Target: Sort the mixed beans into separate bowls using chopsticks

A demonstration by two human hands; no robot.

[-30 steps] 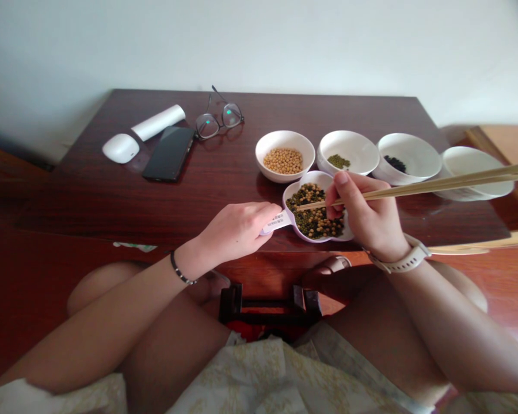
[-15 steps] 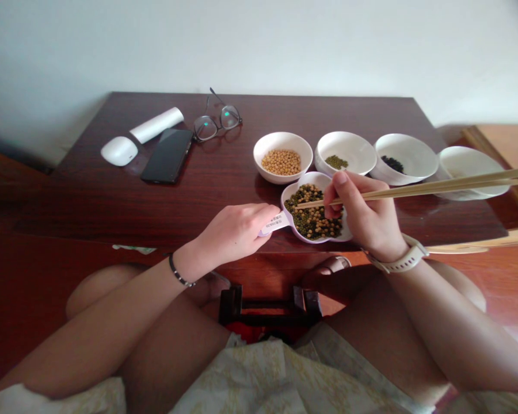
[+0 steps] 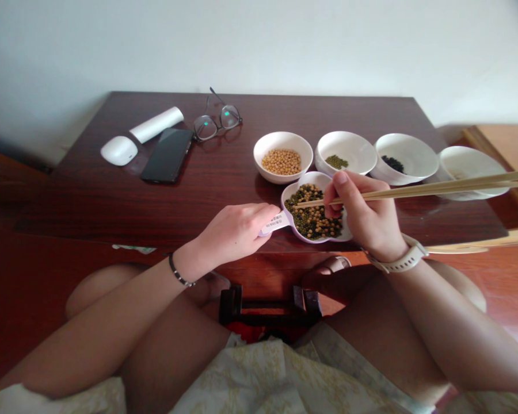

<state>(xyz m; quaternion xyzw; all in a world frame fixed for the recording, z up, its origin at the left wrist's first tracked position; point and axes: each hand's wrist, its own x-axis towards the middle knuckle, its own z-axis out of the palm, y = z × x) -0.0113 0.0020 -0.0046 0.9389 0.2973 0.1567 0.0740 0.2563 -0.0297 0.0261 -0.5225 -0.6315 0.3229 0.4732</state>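
Note:
My left hand is closed round the handle of a white and lilac scalloped dish at the table's front edge. Mixed beans, tan, green and dark, cover its bottom. Over the dish's right side, my right hand grips a pair of wooden chopsticks. Their tips rest among the beans near the left of the dish; whether a bean is between them I cannot tell. My right fingers hide part of the dish.
Behind the dish stand white bowls: one with soybeans, one with green beans, one with black beans, and a far right bowl with pale contents. Glasses, a phone, a white case and a white cylinder lie left.
The rear ends of the chopsticks have dipped very slightly. Both hands and the dish stay in place.

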